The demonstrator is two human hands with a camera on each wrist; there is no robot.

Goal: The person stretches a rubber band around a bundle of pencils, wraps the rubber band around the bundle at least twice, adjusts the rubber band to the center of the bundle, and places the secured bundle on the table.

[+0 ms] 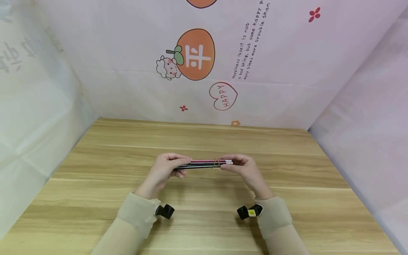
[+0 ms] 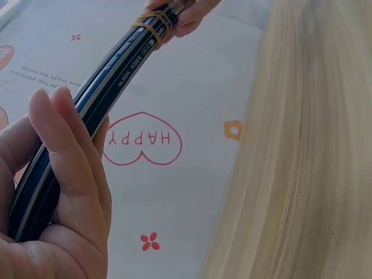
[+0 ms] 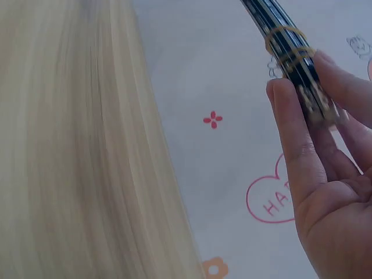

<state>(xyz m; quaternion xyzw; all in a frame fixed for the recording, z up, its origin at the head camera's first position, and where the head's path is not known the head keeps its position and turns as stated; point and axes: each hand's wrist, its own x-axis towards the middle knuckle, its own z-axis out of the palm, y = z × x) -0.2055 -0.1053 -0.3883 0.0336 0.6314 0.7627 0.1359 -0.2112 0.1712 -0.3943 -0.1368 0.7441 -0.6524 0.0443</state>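
A bundle of pencils [image 1: 202,164], dark ones with a pinkish-red one along the far side, lies level between both hands above the table. My left hand [image 1: 162,170] grips its left end, thumb on top and fingers beneath. At the other end, my right hand [image 1: 245,169] pinches the pencils by their eraser ends between thumb and fingers. A yellowish rubber band [image 2: 154,26] is looped round the bundle just inboard of the right fingertips. In the right wrist view the rubber band [image 3: 285,43] shows as two strands, and the eraser tips [image 3: 325,119] stick out past the thumb.
Underneath is a wood-grain table [image 1: 204,141]. A white printed sheet [image 1: 127,71] rises behind it, and pale sheets hang at both sides. Each sleeved wrist carries a small black camera, such as the left one [image 1: 165,211].
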